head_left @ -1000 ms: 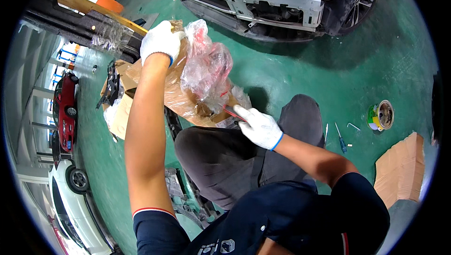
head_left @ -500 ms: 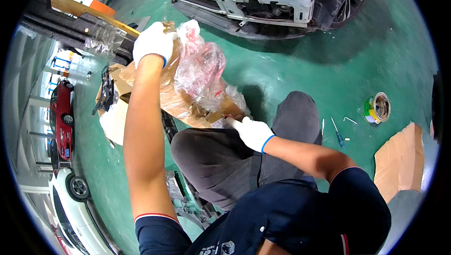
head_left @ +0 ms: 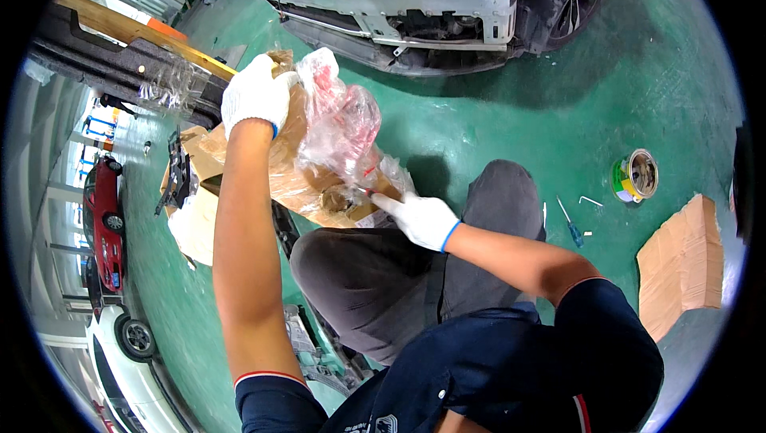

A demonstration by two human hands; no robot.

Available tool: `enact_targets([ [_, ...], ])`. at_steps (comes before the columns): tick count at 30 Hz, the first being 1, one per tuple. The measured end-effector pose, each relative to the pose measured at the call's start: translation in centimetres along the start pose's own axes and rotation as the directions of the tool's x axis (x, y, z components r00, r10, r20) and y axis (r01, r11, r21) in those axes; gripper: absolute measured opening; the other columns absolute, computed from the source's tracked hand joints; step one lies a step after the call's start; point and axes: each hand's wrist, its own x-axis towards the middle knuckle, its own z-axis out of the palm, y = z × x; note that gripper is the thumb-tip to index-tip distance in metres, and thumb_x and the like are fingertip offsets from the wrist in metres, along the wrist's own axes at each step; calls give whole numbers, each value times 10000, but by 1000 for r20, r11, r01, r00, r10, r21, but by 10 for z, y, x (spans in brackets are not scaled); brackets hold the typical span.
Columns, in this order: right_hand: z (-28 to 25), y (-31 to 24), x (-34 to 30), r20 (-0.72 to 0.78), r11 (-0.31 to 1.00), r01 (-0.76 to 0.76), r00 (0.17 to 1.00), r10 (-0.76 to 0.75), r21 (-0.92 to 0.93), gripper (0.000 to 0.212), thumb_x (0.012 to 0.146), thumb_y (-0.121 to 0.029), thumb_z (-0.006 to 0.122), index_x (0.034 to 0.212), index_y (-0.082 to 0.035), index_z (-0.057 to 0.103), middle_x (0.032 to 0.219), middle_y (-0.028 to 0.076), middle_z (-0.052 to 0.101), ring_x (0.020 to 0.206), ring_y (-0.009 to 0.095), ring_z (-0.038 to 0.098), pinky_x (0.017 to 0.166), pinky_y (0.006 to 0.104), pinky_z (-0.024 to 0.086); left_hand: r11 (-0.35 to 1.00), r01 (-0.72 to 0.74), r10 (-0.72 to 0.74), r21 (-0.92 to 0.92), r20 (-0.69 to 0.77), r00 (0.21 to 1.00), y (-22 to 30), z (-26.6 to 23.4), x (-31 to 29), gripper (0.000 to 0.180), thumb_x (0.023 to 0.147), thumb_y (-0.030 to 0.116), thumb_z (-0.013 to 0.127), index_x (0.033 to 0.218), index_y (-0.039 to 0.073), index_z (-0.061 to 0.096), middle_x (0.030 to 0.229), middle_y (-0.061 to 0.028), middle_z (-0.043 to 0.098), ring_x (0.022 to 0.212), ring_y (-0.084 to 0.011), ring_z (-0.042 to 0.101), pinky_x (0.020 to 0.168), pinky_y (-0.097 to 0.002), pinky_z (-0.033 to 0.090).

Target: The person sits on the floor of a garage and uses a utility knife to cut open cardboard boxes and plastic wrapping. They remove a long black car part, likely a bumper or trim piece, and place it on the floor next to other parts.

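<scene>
A long cardboard package (head_left: 295, 180) wrapped in clear film lies slanting in front of my knees. Crumpled clear plastic with red showing through it (head_left: 345, 126) bulges along its right side. My left hand (head_left: 257, 96), in a white knit glove, is closed on the package's far end; the fingertips are partly hidden. At the near end my right hand (head_left: 420, 221), gloved too, has its fingers closed round a small slim tool (head_left: 365, 190). Its tip points at the film beside a torn-looking opening in the cardboard. The tool's exact kind is hard to make out.
A car front with its bumper off (head_left: 431, 18) stands ahead. On the right are an open tin (head_left: 636, 175), a screwdriver (head_left: 572, 225), a hex key (head_left: 591, 201) and a cardboard sheet (head_left: 681, 261). A long dark panel (head_left: 120, 66) and an open carton (head_left: 195, 217) sit left.
My right hand has moved up and left along the package's near end, with the slim tool showing more. My left hand keeps its hold on the far end. The view has shifted slightly.
</scene>
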Motion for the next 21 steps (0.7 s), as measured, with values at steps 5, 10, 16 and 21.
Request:
enact_targets([
  [5, -57, 1, -12, 78, 993, -113, 991, 111, 18, 528, 1064, -259, 584, 1587, -246, 510, 1009, 227, 689, 817, 415, 730, 705, 524, 620, 998, -31, 28, -45, -69, 997, -12, 7, -2, 464, 935, 495, 759, 1186, 107, 733, 1200, -239, 754, 1147, -462, 695, 970, -522, 553],
  [10, -90, 12, -8, 205, 703, -278, 961, 188, 655, 582, 1023, -241, 644, 1596, -203, 552, 968, 120, 731, 674, 210, 670, 650, 389, 578, 998, -52, 49, -35, -71, 996, 1, 3, -11, 456, 953, 485, 746, 1203, 105, 728, 1196, -246, 760, 1149, -463, 705, 985, -527, 553],
  [16, -121, -5, 21, -123, 511, -86, 924, 363, 856, 510, 1016, -115, 673, 1523, -121, 624, 1134, 88, 722, 893, 169, 675, 782, 330, 560, 999, -6, 3, -44, -65, 998, 3, 2, -13, 469, 938, 498, 747, 1196, 106, 736, 1216, -237, 759, 1161, -460, 698, 988, -532, 548],
  [21, -86, -47, 82, -460, 898, -206, 801, 383, 389, 919, 767, -279, 933, 1581, -190, 516, 1356, 246, 586, 1209, 444, 638, 1030, 496, 561, 998, 0, -3, -57, -55, 998, 16, -1, -21, 457, 945, 482, 744, 1199, 103, 723, 1227, -261, 747, 1167, -475, 693, 996, -541, 546],
])
